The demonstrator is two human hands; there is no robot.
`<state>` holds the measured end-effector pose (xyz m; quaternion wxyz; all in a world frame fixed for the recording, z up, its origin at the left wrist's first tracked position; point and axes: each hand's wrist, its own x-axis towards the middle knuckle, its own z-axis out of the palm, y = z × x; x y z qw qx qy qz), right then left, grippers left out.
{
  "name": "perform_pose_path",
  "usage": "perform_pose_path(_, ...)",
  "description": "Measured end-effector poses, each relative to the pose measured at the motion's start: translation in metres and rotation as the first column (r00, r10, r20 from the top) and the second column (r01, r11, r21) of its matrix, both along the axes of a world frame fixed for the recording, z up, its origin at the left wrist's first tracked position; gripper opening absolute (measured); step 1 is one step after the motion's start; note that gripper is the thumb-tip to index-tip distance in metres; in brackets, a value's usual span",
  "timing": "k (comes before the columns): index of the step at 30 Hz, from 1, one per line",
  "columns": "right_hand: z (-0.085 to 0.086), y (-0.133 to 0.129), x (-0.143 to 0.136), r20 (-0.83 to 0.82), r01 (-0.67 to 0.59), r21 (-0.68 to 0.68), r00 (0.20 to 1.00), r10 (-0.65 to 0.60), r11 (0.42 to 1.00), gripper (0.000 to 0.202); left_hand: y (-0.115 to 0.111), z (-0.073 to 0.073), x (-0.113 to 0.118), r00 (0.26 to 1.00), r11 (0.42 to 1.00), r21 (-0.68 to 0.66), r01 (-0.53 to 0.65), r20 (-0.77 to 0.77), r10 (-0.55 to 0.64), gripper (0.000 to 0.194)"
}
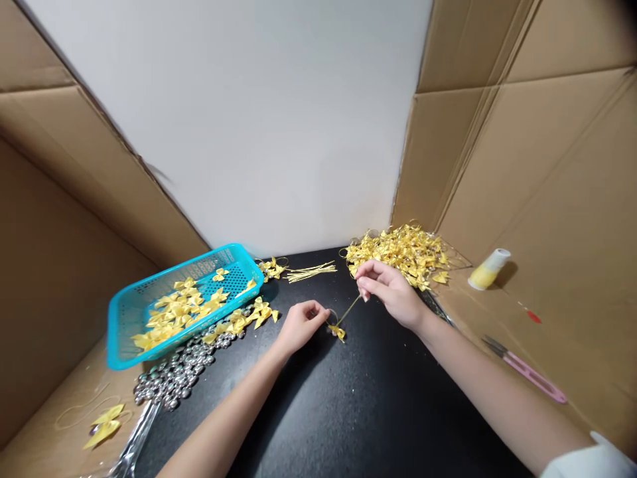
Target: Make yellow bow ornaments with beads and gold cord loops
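My left hand [303, 324] is closed in a pinch at a thin loop beside a small yellow ribbon bow [340, 332]. My right hand [391, 290] pinches the upper end of a thin yellowish cord [351, 309], which runs taut and slanting down to that bow. The bow hangs low over the black work surface [318, 411], just right of my left fingertips; whether it touches the surface I cannot tell. Behind my right hand lies a large pile of finished-looking yellow bows with cord loops [408, 249]. Several cut cords [312, 271] lie beyond both hands.
A blue basket [113, 332] of yellow bows stands at left, with silvery beads [182, 372] and loose bows [243, 320] along its near side. Pink-handled scissors [535, 377] and a yellow thread spool [489, 269] are at right. Cardboard walls [562, 153] flank the workspace.
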<state>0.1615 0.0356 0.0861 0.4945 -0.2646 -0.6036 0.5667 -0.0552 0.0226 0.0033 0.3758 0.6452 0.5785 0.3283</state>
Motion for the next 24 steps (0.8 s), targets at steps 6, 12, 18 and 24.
perform_pose_path(6,0.014,0.031,-0.021,0.028,-0.069,0.048,0.997,0.068,0.996,0.014,0.004,0.01,-0.004,0.999,0.994,0.1,0.04,-0.02,-0.039,0.026)
perform_pose_path(12,0.019,0.051,-0.037,0.065,-0.11,0.049,0.992,0.107,0.993,0.018,0.016,0.053,0.008,0.947,0.935,0.249,0.254,0.132,-0.292,0.033)
perform_pose_path(18,0.016,0.074,-0.035,0.08,-0.047,0.066,0.996,0.042,0.997,0.021,0.046,0.054,0.022,0.789,0.963,0.135,0.235,0.552,-0.27,0.041)
perform_pose_path(24,0.001,0.083,-0.032,0.164,-0.022,0.039,0.986,0.015,0.999,0.017,0.063,0.054,0.007,0.567,0.993,0.104,-0.049,0.821,-0.058,0.043)
